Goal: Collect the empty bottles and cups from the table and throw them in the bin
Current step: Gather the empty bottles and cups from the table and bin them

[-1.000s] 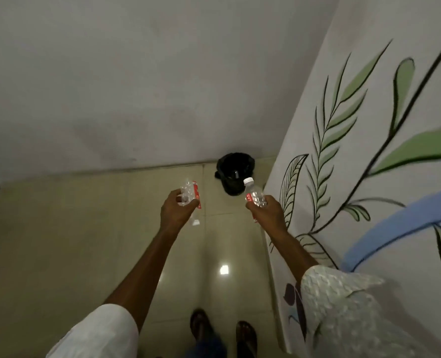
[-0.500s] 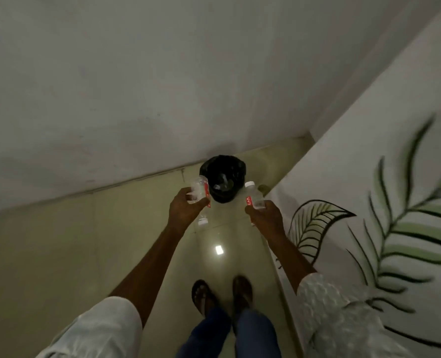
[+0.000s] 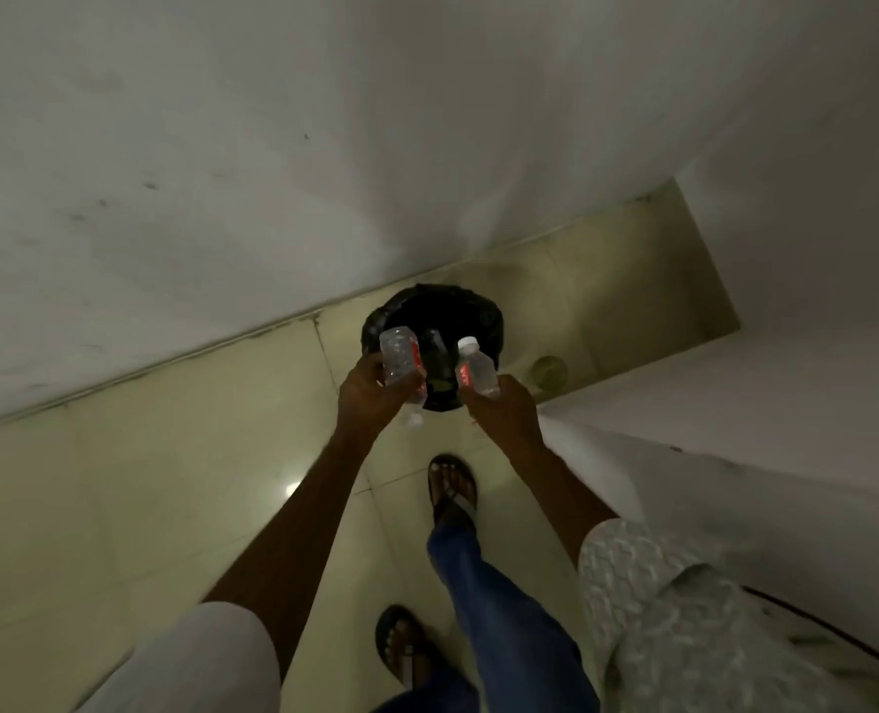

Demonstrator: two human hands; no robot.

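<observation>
A round bin with a black liner (image 3: 478,308) stands on the tiled floor against the wall. My left hand (image 3: 367,396) grips clear plastic bottles with red labels (image 3: 401,357), held upside down; a small white cap shows below the hand. My right hand (image 3: 504,409) holds an upright clear bottle with a white cap and red label (image 3: 474,373). Both hands hover over the near edge of the bin's opening. A dark bottle (image 3: 437,355) lies inside the bin.
A pale wall (image 3: 221,172) runs along the left and behind the bin. Another white wall (image 3: 735,429) juts in on the right, leaving a narrow corridor. A round floor drain (image 3: 548,373) sits right of the bin. My sandalled feet (image 3: 452,486) are on the tiles.
I have walked closer to the bin. Both hands with their bottles have moved forward from short of the bin to over its near edge.
</observation>
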